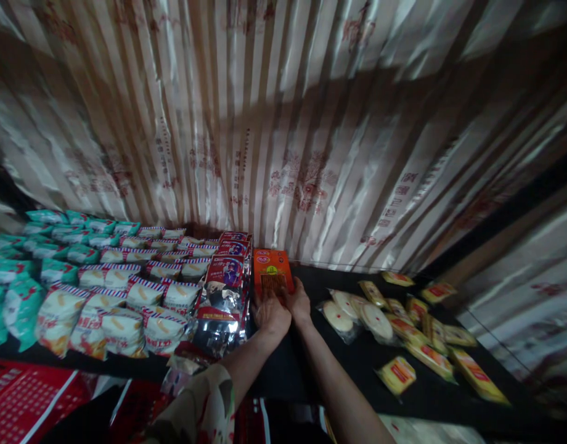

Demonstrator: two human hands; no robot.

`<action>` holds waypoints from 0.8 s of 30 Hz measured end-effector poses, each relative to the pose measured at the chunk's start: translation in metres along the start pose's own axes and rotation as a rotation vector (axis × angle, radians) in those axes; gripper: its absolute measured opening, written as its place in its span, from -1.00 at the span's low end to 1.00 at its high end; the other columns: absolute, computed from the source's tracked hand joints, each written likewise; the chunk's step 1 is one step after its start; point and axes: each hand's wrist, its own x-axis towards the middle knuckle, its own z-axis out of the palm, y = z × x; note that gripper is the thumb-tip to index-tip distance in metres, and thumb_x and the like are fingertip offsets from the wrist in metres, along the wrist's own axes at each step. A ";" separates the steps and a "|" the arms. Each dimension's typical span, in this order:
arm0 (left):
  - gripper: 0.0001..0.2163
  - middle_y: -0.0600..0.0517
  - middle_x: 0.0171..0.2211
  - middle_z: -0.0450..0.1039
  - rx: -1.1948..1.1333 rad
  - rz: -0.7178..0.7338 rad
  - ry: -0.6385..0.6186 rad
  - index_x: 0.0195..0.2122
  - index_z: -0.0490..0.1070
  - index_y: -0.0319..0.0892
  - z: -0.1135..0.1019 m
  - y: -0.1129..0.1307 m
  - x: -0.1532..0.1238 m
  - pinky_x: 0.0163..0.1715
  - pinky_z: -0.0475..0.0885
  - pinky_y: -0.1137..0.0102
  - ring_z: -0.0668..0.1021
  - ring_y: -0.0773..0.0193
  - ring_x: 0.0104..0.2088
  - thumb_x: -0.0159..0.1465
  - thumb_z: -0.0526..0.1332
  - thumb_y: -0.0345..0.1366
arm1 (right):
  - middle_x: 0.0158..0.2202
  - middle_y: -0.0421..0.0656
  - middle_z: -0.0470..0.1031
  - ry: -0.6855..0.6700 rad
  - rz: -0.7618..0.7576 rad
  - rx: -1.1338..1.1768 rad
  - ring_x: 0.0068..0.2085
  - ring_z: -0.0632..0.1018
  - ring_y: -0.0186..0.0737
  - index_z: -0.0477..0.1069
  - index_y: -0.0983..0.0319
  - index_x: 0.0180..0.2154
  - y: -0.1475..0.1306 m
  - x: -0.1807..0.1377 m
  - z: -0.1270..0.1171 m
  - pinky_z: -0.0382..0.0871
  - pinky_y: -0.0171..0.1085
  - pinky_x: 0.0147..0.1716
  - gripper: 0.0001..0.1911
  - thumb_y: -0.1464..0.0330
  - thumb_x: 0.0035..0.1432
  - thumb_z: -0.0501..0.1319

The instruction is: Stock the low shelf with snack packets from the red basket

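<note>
Striped satin curtain (283,123) with red print hangs behind a dark counter (422,394) that is stocked from end to end. From my seat at the feed, the orange box (270,268) lies flat at the middle of the counter, close to the curtain, its long axis running away from me, and its left side touches a row of silver foil packs (223,308). Both hands meet on its near end. The left hand (270,316) covers the near left corner and the right hand (299,303) sits just beside it on the near right corner, so neither is clearly nearer. The box lies straight ahead of both grips, with fingers laid over its top. The thumbs are hidden, so I cannot tell whether either grip is clamped on the box or only resting there. Further left are striped snack bags (126,308) and then green bags (15,296). To the right, apart from the box, round white cakes (357,311) in clear wrap lie near scattered yellow packs (431,351). A patterned sleeve (200,407) covers the left forearm.
</note>
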 end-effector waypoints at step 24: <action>-0.57 -0.15 0.14 0.29 -0.027 0.039 0.013 0.07 0.31 -0.36 0.009 -0.006 0.004 0.22 0.06 0.24 0.16 0.03 0.23 0.27 -0.07 -0.24 | 0.01 -0.05 0.39 -0.094 -0.086 -0.328 -0.03 0.42 -0.09 0.44 0.15 -0.13 -0.018 -0.027 -0.025 0.29 -0.24 -0.12 -0.67 0.23 0.19 0.00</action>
